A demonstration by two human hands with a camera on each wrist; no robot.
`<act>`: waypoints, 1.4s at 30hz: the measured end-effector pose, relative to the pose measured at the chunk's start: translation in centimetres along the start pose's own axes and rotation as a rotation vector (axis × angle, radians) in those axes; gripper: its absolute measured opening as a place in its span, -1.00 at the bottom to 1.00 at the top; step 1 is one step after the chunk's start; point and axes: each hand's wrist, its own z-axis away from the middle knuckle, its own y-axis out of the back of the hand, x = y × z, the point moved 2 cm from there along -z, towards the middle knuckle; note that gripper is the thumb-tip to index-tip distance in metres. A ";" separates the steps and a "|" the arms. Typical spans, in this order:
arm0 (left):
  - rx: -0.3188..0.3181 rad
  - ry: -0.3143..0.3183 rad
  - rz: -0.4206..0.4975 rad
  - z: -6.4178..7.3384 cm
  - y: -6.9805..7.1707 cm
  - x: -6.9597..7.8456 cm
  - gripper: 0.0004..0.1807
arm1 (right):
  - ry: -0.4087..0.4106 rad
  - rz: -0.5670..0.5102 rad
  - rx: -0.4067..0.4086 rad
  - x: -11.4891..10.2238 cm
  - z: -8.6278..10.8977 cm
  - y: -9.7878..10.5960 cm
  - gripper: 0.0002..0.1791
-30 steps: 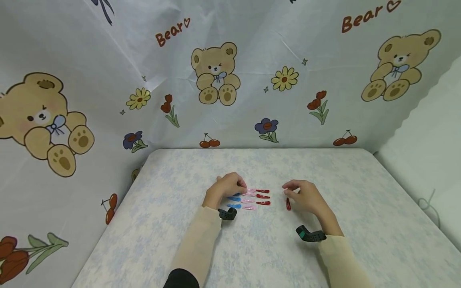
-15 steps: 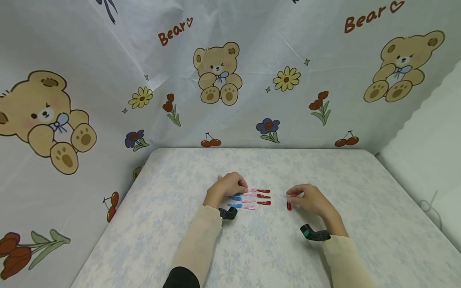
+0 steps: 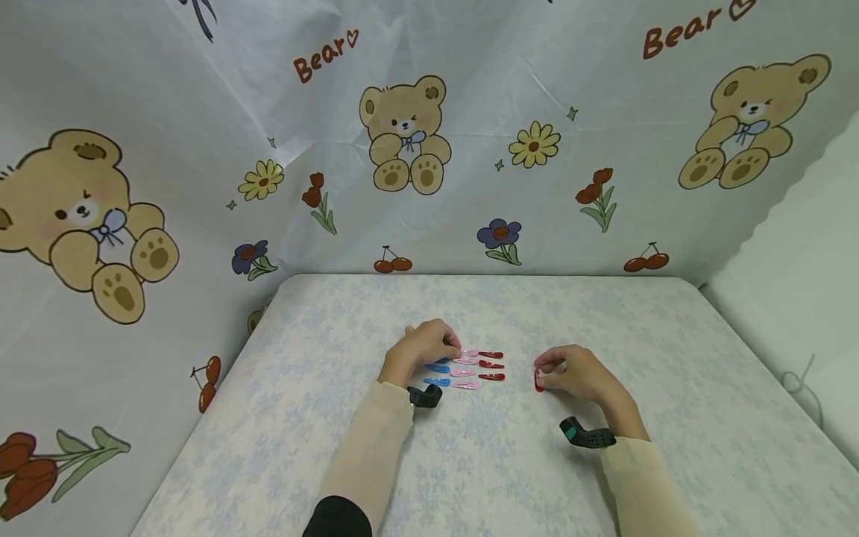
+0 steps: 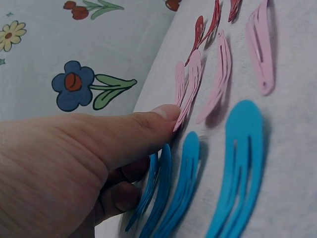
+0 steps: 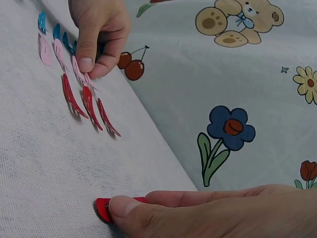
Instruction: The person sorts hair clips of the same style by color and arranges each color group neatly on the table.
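At the table's middle my left hand [image 3: 426,343] is by the far end of a set of snap hair clips. In the left wrist view its thumb and curled fingers pinch the near end of a pink hair clip [image 4: 179,82]. Blue hair clips [image 4: 242,148] lie below that hand, partly covered by it. My right hand [image 3: 573,371] is farther right, gripping a red hair clip [image 5: 101,209] between thumb and fingers at the table surface. Three other red hair clips [image 3: 492,365] form the right column of the set.
The clips lie in rows on a pale mottled tabletop [image 3: 470,462], blue at left, pink [image 3: 464,385] in the middle, red at right. Behind stands a bear-print cloth [image 3: 463,45]. A white surface with a thin cord [image 3: 801,388] borders the right side.
My right hand has moved slightly right and down onto the separate red hair clip and taken hold of it. The left hand has stayed in place.
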 end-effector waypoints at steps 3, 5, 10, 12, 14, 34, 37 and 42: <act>-0.002 0.000 0.002 0.0 0.0 0.0 -0.88 | 0.009 0.004 0.005 0.0 0.0 -0.1 -0.72; -0.003 0.000 0.001 0.1 0.0 0.0 -0.87 | 0.017 0.005 0.008 0.0 0.0 -0.1 -0.72; -0.004 0.003 0.002 0.1 0.1 0.0 -0.87 | 0.044 0.000 0.012 0.1 -0.2 -0.2 -0.73; -0.003 0.004 0.005 0.2 0.1 0.1 -0.87 | 0.055 -0.001 0.015 0.1 -0.3 -0.2 -0.74; -0.003 0.005 0.006 0.2 0.1 0.2 -0.88 | 0.063 -0.001 0.019 0.1 -0.3 -0.2 -0.75; -0.003 0.009 0.003 0.4 0.3 0.5 -0.89 | 0.061 -0.081 -0.008 -0.5 0.0 0.1 -0.81; -0.003 0.007 0.004 0.4 0.3 0.4 -0.88 | 0.065 -0.083 -0.011 -0.5 -0.1 0.1 -0.80; -0.003 0.004 0.014 0.4 0.2 0.4 -0.88 | 0.057 -0.078 -0.015 -0.5 -0.1 0.0 -0.81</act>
